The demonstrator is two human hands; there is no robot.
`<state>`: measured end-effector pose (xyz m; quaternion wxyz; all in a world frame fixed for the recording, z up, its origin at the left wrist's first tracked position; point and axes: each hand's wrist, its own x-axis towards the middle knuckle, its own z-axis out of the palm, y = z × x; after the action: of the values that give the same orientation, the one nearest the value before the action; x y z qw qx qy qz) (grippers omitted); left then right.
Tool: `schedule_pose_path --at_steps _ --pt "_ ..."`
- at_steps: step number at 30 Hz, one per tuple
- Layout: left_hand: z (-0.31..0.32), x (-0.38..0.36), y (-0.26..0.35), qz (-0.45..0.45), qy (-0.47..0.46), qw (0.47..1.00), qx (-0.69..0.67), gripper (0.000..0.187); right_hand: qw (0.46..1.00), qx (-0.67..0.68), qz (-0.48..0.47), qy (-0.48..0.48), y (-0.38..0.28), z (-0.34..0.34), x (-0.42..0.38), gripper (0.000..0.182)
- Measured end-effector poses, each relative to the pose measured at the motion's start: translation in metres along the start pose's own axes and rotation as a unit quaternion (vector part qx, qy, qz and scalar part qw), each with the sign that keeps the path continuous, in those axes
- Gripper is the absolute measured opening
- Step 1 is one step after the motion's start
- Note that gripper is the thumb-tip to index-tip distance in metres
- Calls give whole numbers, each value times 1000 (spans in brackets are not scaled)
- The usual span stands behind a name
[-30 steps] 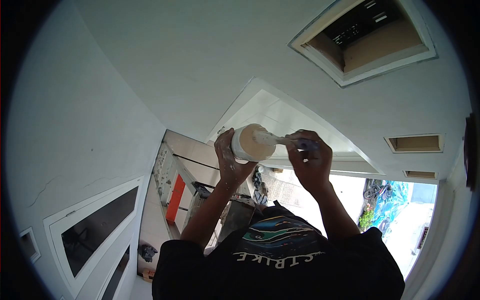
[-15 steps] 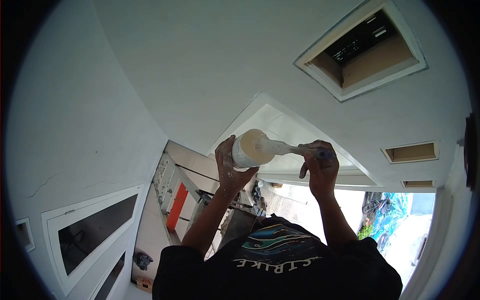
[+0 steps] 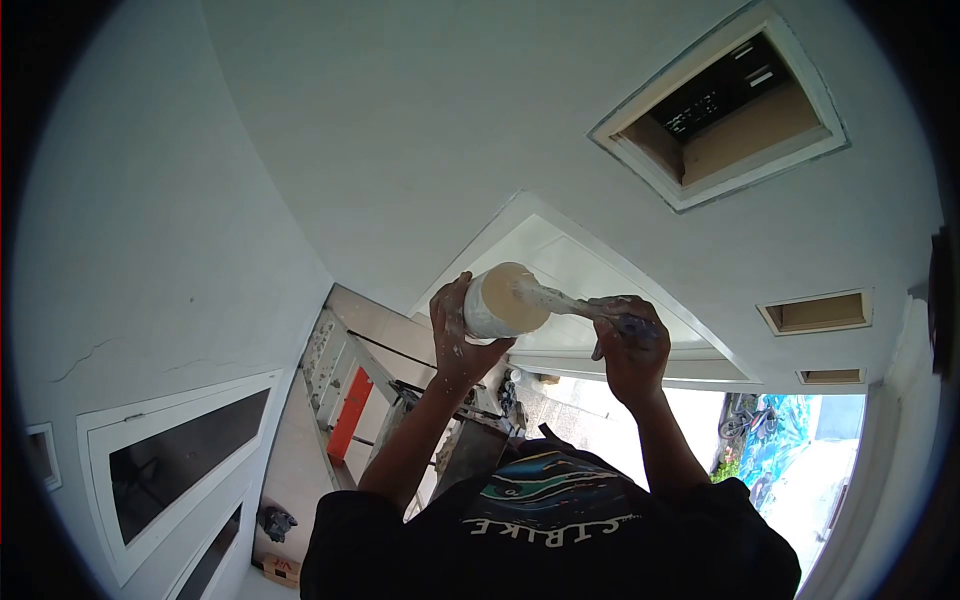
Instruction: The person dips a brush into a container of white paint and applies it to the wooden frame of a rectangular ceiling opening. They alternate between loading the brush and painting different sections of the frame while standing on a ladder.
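Note:
My left hand (image 3: 450,335), spotted with paint, is wrapped round a white cylindrical container (image 3: 483,311) that holds something cream-coloured. My right hand (image 3: 634,352) grips the handle of a paint-smeared brush (image 3: 562,301). The brush points left, and its tip is at the cream contents inside the rim. Both hands are raised in front of my chest, above the black printed shirt (image 3: 560,495).
Framed openings (image 3: 745,110) are set in the pale surface at upper right. White-framed windows (image 3: 185,455) line the wall at left. Below are a metal frame with a red panel (image 3: 350,413), a dark bag (image 3: 277,522), a box (image 3: 281,570) and a motorcycle (image 3: 745,420).
My right hand has shifted slightly left and down, and the brush handle now tilts lower. The container has barely moved. The whole view has shifted slightly.

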<state>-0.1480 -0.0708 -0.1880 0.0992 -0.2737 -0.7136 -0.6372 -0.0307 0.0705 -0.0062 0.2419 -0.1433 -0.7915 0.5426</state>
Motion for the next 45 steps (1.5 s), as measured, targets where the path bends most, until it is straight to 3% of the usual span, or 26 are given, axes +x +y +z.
schedule_pose_path --at_steps 2,4,8,10,15,23,27,30,37,41,42,45 --pt "0 1 -1 11 1 1000 4 112 999 -31 -38 -9 2 -1 5 18" --pt "1 0 -2 45 8 999 19 112 963 -168 -202 -54 3 -3 12 19" --pt "4 -4 -8 59 18 997 40 111 984 -114 -131 -35 13 -4 1 20" --pt "5 -3 -6 44 24 998 42 112 998 38 -4 51 7 -3 1 25" --pt "3 -5 -2 7 8 999 53 113 991 56 -7 124 -5 -10 12 29" --pt "4 -4 -1 1 13 999 41 115 961 74 -181 198 -61 -15 57 30" --pt "2 -5 -1 -22 1 1000 22 116 922 64 -257 281 -84 -24 83 30" --pt "3 -5 2 -18 11 1000 16 115 867 -21 -375 328 -94 -33 102 29" --pt "3 -4 1 -9 10 1000 22 111 777 -176 -495 347 -107 -40 139 33" --pt "3 -6 -1 -20 4 1000 21 113 778 -149 -503 346 -111 -30 152 37" --pt "4 -6 -1 -22 2 1000 20 113 752 -211 -517 352 -113 -31 154 37" --pt "3 -6 0 -31 -3 999 20 113 752 -223 -512 349 -109 -30 159 35"
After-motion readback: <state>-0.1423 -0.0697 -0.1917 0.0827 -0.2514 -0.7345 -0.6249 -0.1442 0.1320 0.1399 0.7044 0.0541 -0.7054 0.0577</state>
